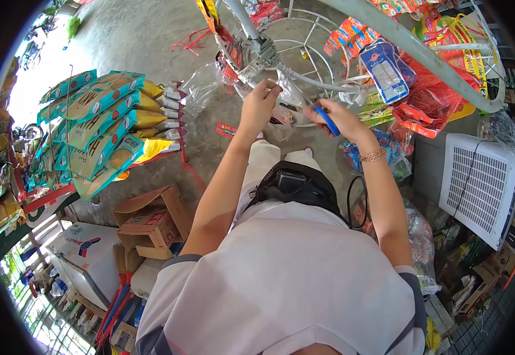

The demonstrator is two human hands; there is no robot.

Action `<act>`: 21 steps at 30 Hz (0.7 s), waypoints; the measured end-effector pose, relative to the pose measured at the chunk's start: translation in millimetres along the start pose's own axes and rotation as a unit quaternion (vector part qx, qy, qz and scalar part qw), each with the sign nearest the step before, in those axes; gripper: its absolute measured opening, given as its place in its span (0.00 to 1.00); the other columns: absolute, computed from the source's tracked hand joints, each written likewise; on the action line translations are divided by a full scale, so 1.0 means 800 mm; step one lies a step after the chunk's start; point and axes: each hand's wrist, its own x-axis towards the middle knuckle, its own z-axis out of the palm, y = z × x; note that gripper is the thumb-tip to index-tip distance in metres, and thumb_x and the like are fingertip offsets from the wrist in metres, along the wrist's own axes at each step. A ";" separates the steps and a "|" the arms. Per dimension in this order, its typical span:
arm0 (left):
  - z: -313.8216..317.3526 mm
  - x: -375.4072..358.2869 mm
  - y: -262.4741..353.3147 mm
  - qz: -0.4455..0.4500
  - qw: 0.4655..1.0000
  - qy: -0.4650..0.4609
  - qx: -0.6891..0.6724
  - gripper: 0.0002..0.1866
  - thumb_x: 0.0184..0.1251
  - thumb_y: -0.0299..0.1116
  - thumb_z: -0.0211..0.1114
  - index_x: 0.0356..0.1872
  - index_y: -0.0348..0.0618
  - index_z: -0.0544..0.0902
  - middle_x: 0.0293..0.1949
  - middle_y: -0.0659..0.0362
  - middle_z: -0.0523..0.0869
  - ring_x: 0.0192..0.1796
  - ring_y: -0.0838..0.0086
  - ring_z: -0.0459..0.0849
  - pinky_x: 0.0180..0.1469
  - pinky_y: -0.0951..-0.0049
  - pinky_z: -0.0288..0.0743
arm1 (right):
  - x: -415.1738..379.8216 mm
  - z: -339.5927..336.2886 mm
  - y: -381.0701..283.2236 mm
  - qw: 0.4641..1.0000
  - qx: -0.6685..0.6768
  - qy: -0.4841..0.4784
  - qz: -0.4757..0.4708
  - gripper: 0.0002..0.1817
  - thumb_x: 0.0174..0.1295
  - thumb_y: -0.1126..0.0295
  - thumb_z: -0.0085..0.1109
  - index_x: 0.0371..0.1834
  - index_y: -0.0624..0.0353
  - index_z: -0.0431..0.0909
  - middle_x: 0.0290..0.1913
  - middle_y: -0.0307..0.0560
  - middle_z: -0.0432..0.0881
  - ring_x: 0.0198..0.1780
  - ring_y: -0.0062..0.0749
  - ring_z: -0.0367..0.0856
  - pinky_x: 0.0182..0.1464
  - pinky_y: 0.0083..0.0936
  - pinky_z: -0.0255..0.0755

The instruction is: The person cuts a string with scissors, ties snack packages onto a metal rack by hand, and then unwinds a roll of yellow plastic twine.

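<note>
My left hand point(259, 105) is raised to a white wire rack point(305, 44) and pinches a clear plastic bag point(286, 100) hanging from it, just under a taped knot on the rack's tube. My right hand point(340, 118) grips blue-handled scissors point(327, 120), whose blades point left toward the clear bag and my left hand. A beaded bracelet sits on my right wrist. Snack packets point(388, 71) in red, orange and blue hang from the rack beside my right hand.
A stack of teal and yellow sacks point(100, 127) lies to the left on the concrete floor. An open cardboard box point(151, 225) and brooms point(118, 290) stand below it. A white fan grille point(479, 183) is at right.
</note>
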 end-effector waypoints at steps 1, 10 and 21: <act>0.002 -0.003 -0.002 0.006 1.000 0.003 -0.006 0.13 0.71 0.38 0.62 0.46 0.40 0.83 0.22 0.61 0.80 0.26 0.80 0.74 0.30 0.73 0.68 | 0.004 0.001 -0.001 1.000 0.008 -0.002 0.004 0.26 0.62 0.42 0.65 0.36 0.58 0.77 0.22 0.34 0.74 0.20 0.16 0.72 0.23 0.17 0.65; -0.002 -0.001 -0.016 0.013 0.999 -0.029 -0.037 0.11 0.72 0.36 0.61 0.45 0.40 0.82 0.25 0.62 0.82 0.27 0.81 0.73 0.31 0.75 0.67 | -0.005 -0.003 -0.002 0.991 -0.107 0.030 -0.069 0.27 0.61 0.42 0.67 0.39 0.59 0.79 0.22 0.34 0.74 0.20 0.15 0.73 0.22 0.16 0.65; -0.018 -0.007 -0.001 0.056 0.998 -0.013 0.029 0.11 0.70 0.37 0.62 0.45 0.41 0.82 0.27 0.54 0.86 0.29 0.71 0.80 0.37 0.69 0.73 | 0.004 0.002 -0.003 0.990 -0.123 0.037 -0.058 0.28 0.60 0.44 0.69 0.43 0.61 0.77 0.24 0.35 0.74 0.20 0.16 0.73 0.22 0.17 0.67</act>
